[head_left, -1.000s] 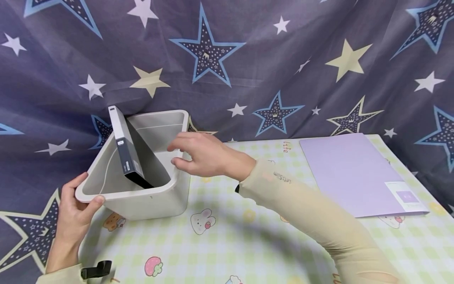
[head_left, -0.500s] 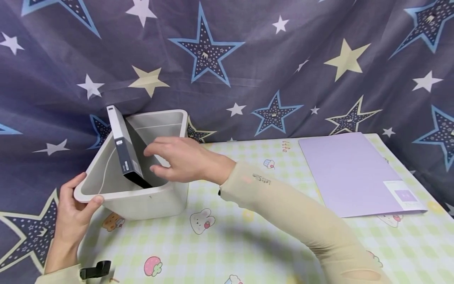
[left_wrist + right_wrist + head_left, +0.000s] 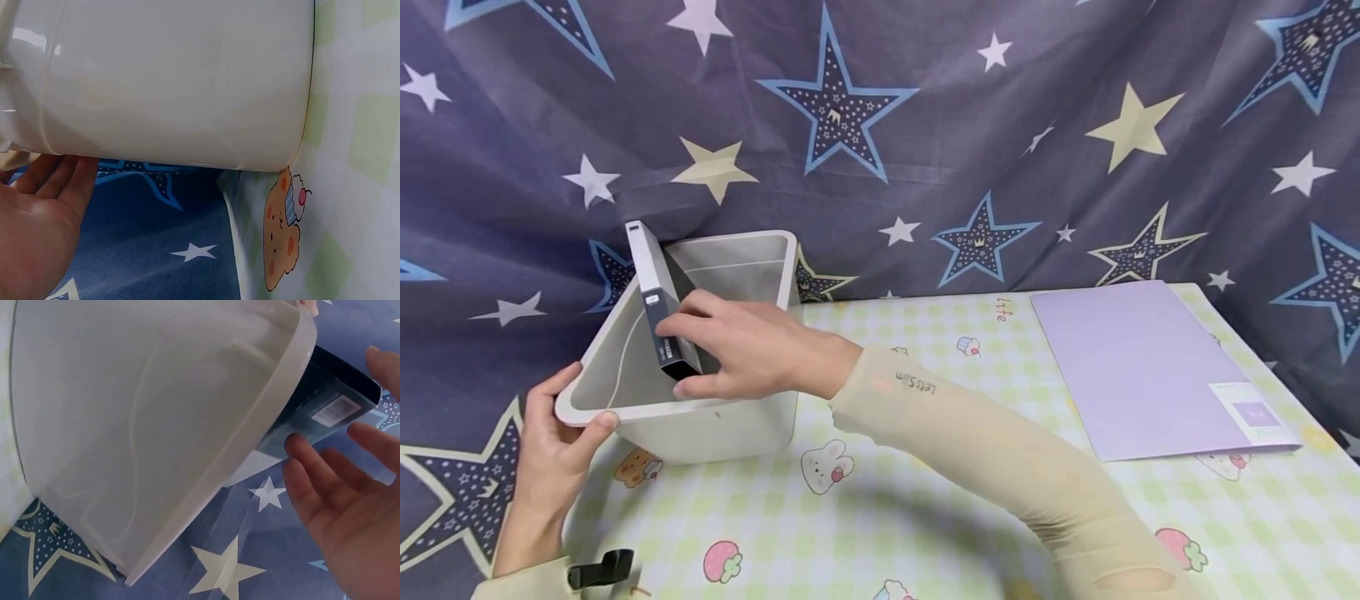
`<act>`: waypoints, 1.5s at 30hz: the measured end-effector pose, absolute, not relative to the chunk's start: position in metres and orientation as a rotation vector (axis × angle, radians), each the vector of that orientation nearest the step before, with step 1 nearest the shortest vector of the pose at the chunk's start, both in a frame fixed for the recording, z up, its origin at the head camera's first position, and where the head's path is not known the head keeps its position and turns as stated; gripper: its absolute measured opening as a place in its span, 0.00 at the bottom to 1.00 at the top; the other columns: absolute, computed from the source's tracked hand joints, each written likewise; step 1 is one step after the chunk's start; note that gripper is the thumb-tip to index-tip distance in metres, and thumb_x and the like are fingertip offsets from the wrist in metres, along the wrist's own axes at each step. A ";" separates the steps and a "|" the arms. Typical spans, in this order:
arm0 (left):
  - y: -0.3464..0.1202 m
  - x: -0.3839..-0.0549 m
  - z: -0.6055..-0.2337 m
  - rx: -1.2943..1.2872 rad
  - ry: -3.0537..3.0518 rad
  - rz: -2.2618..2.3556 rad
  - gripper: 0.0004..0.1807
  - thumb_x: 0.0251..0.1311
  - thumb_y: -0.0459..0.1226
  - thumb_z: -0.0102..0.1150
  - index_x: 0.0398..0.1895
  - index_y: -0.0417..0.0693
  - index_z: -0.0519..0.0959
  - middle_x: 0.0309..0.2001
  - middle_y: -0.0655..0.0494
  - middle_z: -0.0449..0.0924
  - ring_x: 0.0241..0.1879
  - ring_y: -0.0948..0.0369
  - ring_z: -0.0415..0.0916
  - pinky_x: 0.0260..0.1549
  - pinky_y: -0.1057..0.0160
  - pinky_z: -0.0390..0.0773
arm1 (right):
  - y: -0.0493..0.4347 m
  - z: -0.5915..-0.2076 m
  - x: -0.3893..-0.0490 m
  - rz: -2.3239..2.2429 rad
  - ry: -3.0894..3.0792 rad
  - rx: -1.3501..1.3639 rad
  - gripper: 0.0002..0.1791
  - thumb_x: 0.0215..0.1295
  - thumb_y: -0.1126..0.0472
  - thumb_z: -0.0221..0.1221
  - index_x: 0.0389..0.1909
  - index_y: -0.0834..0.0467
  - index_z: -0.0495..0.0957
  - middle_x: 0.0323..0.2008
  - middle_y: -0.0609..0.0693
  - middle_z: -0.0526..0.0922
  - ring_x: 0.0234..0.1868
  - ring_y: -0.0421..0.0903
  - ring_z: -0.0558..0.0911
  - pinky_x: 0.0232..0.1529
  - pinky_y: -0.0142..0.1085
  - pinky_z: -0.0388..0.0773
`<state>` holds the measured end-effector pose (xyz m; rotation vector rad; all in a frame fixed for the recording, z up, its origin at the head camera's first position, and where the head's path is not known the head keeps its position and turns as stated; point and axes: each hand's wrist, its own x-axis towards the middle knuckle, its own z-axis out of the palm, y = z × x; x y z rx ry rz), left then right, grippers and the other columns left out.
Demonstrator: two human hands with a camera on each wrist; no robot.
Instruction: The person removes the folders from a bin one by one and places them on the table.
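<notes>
A slim dark navy and white box (image 3: 655, 275) stands tilted in a light grey plastic bin (image 3: 692, 429), its white end rising above the rim. Small lettering marks its spine, and the right wrist view shows a white barcode label on the box (image 3: 337, 411). My left hand (image 3: 553, 450) grips the bin's near left corner, thumb over the rim and fingers beneath. Over the bin, my right hand (image 3: 741, 346) has its fingers spread around the upper near end of the box. In the right wrist view those fingers (image 3: 312, 481) are loosely extended beside it.
A lilac folder (image 3: 1150, 367) with a white label lies on the right side of the table. The tablecloth (image 3: 925, 533) is green-checked with cartoon prints. Behind the table hangs a dark curtain (image 3: 925, 167) covered in stars.
My right hand has moved left from the bin's right rim to the box, its fingers now around the box's near end. The left hand, bin and box have stayed in place.
</notes>
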<state>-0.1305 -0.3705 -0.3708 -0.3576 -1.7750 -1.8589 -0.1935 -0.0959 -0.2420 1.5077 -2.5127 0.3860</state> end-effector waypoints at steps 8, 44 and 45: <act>-0.371 -0.131 -0.369 -0.300 -1.830 -1.836 0.39 0.48 0.11 0.52 0.67 0.34 0.60 0.56 0.45 0.67 0.48 0.59 0.72 0.44 0.76 0.75 | -0.108 -0.244 -0.189 0.329 -2.550 1.493 0.31 0.63 0.35 0.54 0.66 0.39 0.66 0.62 0.42 0.64 0.46 0.33 0.74 0.41 0.28 0.73; -0.370 -0.131 -0.370 -0.374 -1.768 -1.857 0.38 0.48 0.12 0.53 0.66 0.32 0.60 0.54 0.44 0.69 0.48 0.59 0.73 0.46 0.75 0.74 | -0.073 -0.254 -0.208 0.563 -2.556 1.288 0.24 0.64 0.44 0.56 0.61 0.41 0.67 0.37 0.39 0.77 0.35 0.37 0.76 0.28 0.35 0.74; -0.370 -0.131 -0.369 -0.371 -1.771 -1.857 0.38 0.48 0.12 0.53 0.66 0.32 0.60 0.54 0.44 0.69 0.48 0.59 0.73 0.46 0.75 0.74 | -0.072 -0.254 -0.208 0.580 -2.547 1.281 0.24 0.64 0.46 0.57 0.61 0.41 0.67 0.35 0.39 0.78 0.34 0.37 0.76 0.28 0.35 0.74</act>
